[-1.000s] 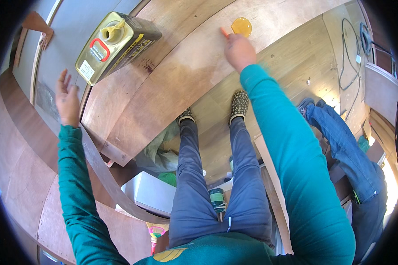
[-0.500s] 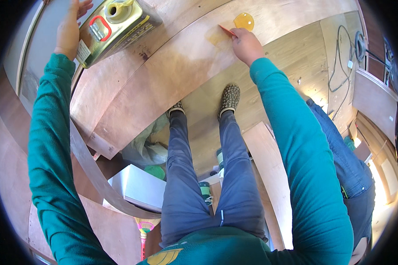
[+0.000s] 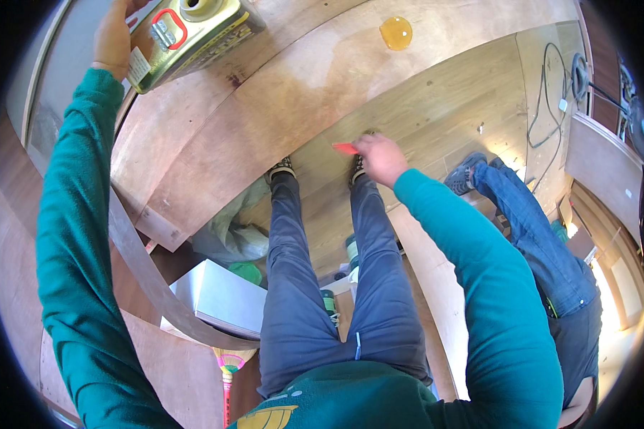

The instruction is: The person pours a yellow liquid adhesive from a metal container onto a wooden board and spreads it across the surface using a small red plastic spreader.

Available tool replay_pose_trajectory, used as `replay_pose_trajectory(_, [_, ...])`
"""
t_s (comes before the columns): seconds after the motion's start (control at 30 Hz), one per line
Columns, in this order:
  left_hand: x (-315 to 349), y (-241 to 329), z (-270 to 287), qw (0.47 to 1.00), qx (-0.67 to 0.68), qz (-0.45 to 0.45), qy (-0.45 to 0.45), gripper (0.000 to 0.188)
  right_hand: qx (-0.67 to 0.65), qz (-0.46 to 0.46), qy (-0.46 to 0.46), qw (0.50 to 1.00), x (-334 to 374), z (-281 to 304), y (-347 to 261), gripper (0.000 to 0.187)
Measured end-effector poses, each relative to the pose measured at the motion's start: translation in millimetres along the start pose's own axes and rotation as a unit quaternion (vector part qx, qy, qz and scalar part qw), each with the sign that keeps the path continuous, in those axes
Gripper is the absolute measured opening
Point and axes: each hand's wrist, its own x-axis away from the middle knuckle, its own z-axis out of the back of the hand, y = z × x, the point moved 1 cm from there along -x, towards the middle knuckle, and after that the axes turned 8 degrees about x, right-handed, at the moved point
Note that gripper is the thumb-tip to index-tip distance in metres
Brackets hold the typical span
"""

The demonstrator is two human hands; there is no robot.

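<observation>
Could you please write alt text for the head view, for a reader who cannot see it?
Seen from above, a person's left hand rests on a yellow metal can on a plywood sheet, while the right hand holds a small red scraper. A puddle of amber liquid sits farther along the sheet.

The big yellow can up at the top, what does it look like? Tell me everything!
The yellow can is a boxy metal tin, olive-yellow, with a round capped spout and a folded-flat handle ringed in red on its top face. A pale label sits on one side. It stands on the wooden board near that board's left edge, partly cut off by the picture's top. The left hand rests against its left side. Whether it is full or empty cannot be seen.
</observation>
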Motion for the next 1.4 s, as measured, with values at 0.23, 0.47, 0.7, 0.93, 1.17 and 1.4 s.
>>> replay_pose_trajectory(0.23, [4.7,5.4,0.1,0.999,0.006,0.008,0.031,0.070,0.044,-0.040,0.240,0.969,-34.0,81.8,50.6,0.036])
replay_pose_trajectory(0.47, [-12.5,-16.0,24.5,0.998,-0.037,-0.016,0.054,0.064,0.182,-0.038,0.186,0.965,-32.9,54.2,79.4,0.043])
replay_pose_trajectory(0.7, [-9.9,-13.6,17.8,0.997,-0.008,0.013,0.075,0.064,0.073,-0.149,0.224,0.960,-50.0,80.4,111.7,0.033])
replay_pose_trajectory(0.93, [-10.5,-15.0,15.9,0.995,0.001,0.029,0.091,0.064,0.116,-0.086,0.092,0.985,-63.7,59.0,61.3,0.035])
replay_pose_trajectory(1.17, [-9.3,-13.1,12.7,0.996,-0.021,0.020,0.080,0.061,0.084,-0.026,0.049,0.995,13.9,39.1,54.6,0.043])
replay_pose_trajectory(1.4, [-10.7,-13.9,17.2,0.996,-0.020,-0.001,0.086,0.058,0.055,0.002,0.236,0.970,-36.4,94.5,38.3,0.050])
